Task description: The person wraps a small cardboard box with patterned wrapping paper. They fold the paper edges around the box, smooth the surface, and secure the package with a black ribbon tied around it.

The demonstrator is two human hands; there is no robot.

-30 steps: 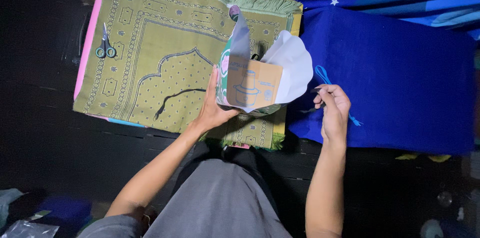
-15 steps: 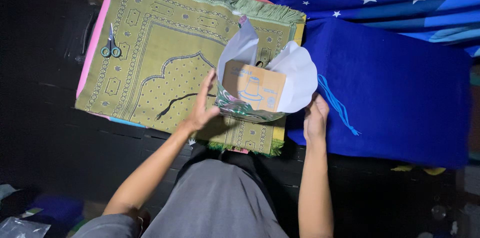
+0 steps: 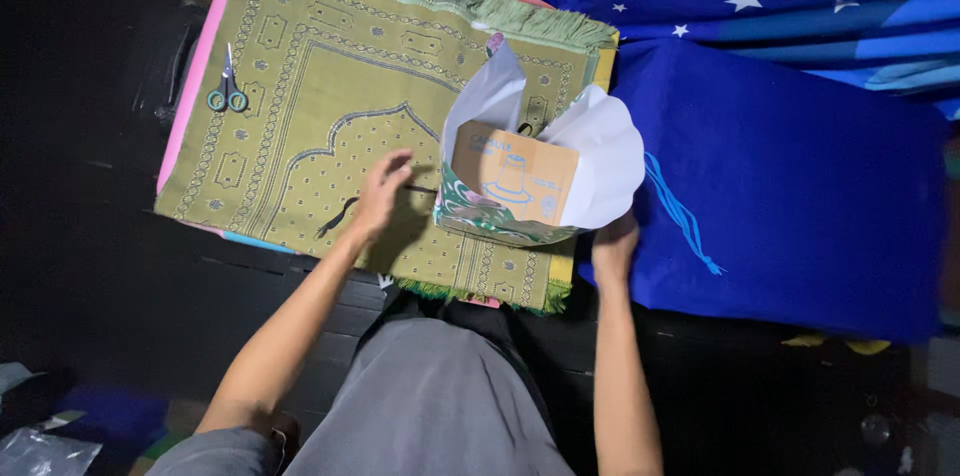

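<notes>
Box on rug, scissors far left

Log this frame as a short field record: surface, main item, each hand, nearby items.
surface: green patterned rug beside a blue cloth
main item: cardboard box standing in partly open wrapping paper, white inside, green print outside
left hand: fingers spread over the rug, left of the box, not touching it
right hand: at the paper's lower right edge
nearby: scissors at the rug's far left; blue string on the cloth; dark strip on the rug
</notes>
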